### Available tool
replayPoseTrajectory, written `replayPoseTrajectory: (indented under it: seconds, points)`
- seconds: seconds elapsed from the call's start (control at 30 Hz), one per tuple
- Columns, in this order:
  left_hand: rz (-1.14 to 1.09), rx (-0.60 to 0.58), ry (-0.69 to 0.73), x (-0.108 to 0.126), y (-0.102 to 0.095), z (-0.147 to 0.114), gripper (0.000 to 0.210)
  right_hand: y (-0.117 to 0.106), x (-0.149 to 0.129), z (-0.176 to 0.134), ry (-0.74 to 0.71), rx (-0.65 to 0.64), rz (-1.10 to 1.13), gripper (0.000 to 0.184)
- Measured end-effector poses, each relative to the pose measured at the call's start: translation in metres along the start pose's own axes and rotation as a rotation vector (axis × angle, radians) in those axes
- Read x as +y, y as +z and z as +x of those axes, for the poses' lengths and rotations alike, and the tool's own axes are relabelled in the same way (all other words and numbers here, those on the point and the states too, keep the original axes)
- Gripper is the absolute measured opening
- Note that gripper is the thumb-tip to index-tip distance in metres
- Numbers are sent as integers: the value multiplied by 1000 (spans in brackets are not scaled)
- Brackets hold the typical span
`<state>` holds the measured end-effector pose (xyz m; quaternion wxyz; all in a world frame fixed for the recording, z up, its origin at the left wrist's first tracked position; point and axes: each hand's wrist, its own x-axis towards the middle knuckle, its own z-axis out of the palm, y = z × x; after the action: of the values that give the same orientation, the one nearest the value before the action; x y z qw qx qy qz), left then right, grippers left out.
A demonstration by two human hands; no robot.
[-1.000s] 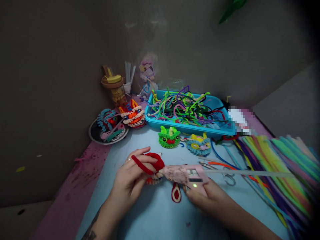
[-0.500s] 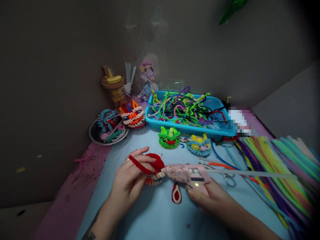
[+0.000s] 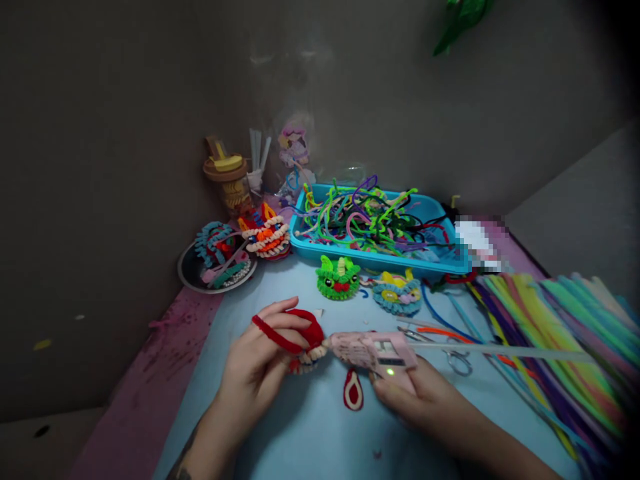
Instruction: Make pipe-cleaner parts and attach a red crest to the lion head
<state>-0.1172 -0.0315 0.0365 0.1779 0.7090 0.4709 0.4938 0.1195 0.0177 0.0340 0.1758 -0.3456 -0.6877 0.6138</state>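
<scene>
My left hand [image 3: 267,350] is closed around a red pipe-cleaner figure [image 3: 313,328] with cream and orange twisted trim along its lower edge. A loose red strand loops out over my fingers. In my right hand [image 3: 407,387] is a pink hot glue gun [image 3: 383,353] with a green light lit and a long clear glue stick out of its back. The nozzle points left, at or very close to the figure's cream trim. Just below the nozzle lies a red and cream teardrop piece [image 3: 353,390] on the light blue table cover.
Behind my hands sit a green figure [image 3: 339,278] and a blue-yellow one [image 3: 399,293]. A blue tray [image 3: 380,255] of tangled pipe cleaners stands at the back. Scissors [image 3: 459,363] and a pipe-cleaner bundle [image 3: 560,347] lie right; a metal bowl [image 3: 186,272] is left.
Both hands stay almost in place, with the glue gun's nozzle still at the red figure. The whole view has shifted very slightly.
</scene>
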Motion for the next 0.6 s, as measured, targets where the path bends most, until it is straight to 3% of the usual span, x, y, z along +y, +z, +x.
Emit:
replayPoseTrajectory:
  seconds: [0.27, 0.43, 0.53, 0.6]
  points:
    - [-46, -30, 34, -5, 2, -3, 19, 2, 2, 3, -1, 33, -92, 45]
    - [17, -43, 1, -3, 0, -3, 21, 2, 15, 3, 16, 173, -168, 38]
    - [86, -49, -71, 0, 0, -2, 18, 2, 25, 0, 157, 361, -32, 36]
    - [112, -50, -100, 0, 0, -2, 16, 2, 29, -2, 223, 441, 226, 37]
